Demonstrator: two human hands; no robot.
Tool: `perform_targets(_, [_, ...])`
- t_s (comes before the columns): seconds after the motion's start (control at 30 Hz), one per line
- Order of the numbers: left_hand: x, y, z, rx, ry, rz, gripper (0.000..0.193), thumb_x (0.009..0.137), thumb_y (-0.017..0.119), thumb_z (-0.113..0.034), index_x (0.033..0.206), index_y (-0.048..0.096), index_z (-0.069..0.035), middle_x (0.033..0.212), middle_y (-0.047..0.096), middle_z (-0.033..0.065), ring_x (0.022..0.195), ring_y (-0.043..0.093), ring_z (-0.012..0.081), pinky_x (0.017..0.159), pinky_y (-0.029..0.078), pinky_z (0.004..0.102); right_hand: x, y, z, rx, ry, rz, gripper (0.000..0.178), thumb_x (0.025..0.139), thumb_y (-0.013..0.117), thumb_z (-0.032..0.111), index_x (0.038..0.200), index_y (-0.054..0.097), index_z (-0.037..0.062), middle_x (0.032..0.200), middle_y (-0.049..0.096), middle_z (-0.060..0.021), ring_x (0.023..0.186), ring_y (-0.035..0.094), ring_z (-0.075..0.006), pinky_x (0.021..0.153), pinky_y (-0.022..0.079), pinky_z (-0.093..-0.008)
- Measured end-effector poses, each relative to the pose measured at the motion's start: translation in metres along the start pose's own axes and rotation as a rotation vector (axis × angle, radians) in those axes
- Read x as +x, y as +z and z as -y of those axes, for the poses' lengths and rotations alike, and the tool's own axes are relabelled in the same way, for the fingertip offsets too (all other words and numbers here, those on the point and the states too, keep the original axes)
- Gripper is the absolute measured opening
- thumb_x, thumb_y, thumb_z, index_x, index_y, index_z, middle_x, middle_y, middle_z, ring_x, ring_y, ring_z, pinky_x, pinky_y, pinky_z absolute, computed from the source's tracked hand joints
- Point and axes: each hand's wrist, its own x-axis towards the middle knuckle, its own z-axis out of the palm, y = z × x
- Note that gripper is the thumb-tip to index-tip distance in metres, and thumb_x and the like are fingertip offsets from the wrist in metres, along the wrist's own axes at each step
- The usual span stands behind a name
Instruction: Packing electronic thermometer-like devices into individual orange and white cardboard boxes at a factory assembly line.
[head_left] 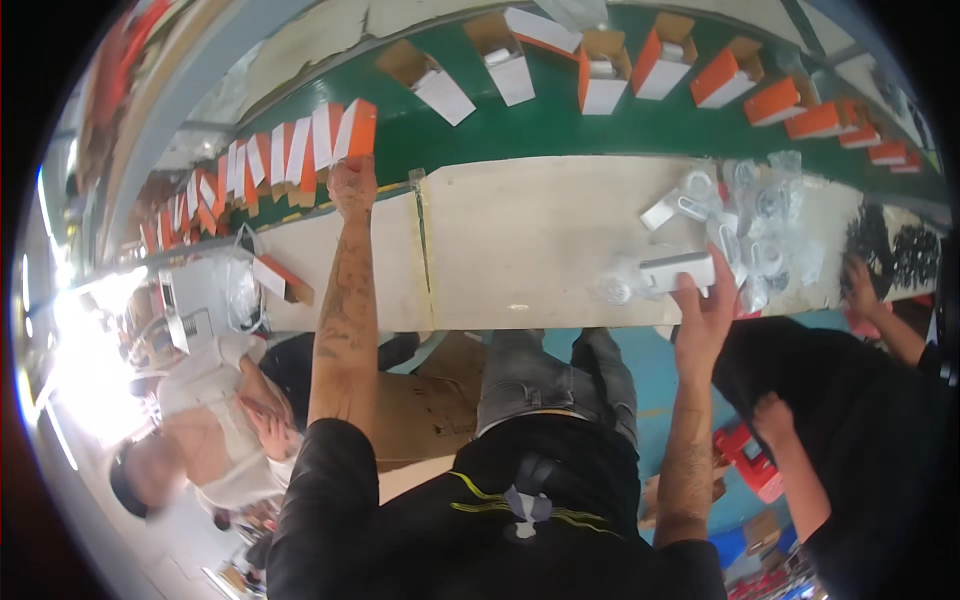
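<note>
Pale, broad table (530, 240). Green belt (520, 135) along the table's far edge, bearing orange-and-white boxes (603, 95). Bagged white parts (765, 215) clustered on the table's right portion. Left hand (352, 185) grasping one upright box (356, 130) at the table's far left edge. Right hand (708, 302) gripping white oblong device (678, 272) over the table's right portion.

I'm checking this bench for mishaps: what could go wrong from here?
The right hand has the white device by one end, so it might slip onto the table.

The left hand is at an orange-and-white box in a crowded row, so it could knock the neighbouring box.

Bagged parts crowd near the right hand and could get brushed aside.
</note>
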Motion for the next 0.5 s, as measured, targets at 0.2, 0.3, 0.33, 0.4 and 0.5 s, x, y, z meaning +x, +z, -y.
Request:
perform_targets(0.2, [-0.111,-0.106,-0.076,0.33,0.414,0.042,0.033,0.098,0.058,-0.011,0.13,0.051,-0.017,0.12,0.064,0.0137,0.093,0.07,0.0413,0.077,0.057,0.0527,0.032,0.033,0.052,0.14,-0.09,0.299,0.055,0.1,0.068,0.004,0.152,0.049,0.0069,0.132,0.057,-0.0059,0.109,0.06,-0.0127,0.091,0.054,-0.0287])
perform_targets(0.3, [-0.162,-0.117,-0.085,0.417,0.464,0.237,0.028,0.097,0.058,-0.013,0.124,0.058,-0.016,0.121,0.063,0.0105,0.088,0.073,0.0371,0.074,0.059,0.0496,0.041,0.055,0.081,0.153,-0.154,0.459,0.055,0.1,0.067,0.002,0.152,0.048,0.0063,0.13,0.058,-0.0065,0.109,0.061,-0.0129,0.094,0.053,-0.0288])
perform_targets(0.33, [-0.185,-0.118,-0.096,0.445,0.494,0.286,0.026,0.094,0.058,-0.012,0.12,0.061,-0.015,0.121,0.063,0.0089,0.088,0.073,0.0351,0.075,0.06,0.0476,0.043,0.061,0.088,0.131,-0.16,0.517,0.055,0.1,0.067,0.001,0.151,0.048,0.006,0.13,0.059,-0.007,0.109,0.061,-0.0131,0.095,0.053,-0.0289])
perform_targets(0.4, [-0.228,-0.116,-0.117,0.376,0.596,0.32,0.023,0.089,0.059,-0.01,0.111,0.066,-0.012,0.121,0.064,0.0075,0.093,0.073,0.0314,0.076,0.062,0.0439,0.045,0.07,0.102,0.096,-0.19,0.635,0.054,0.1,0.066,0.0,0.15,0.049,0.006,0.13,0.059,-0.007,0.109,0.062,-0.0134,0.095,0.053,-0.0288])
perform_targets(0.5, [-0.274,-0.085,-0.119,0.228,0.712,0.217,0.027,0.086,0.061,-0.008,0.111,0.067,-0.009,0.121,0.064,0.0092,0.104,0.07,0.0298,0.082,0.062,0.0413,0.042,0.084,0.11,0.043,-0.212,0.815,0.051,0.1,0.066,-0.002,0.148,0.05,0.0054,0.128,0.059,-0.0067,0.11,0.063,-0.0138,0.097,0.053,-0.0293])
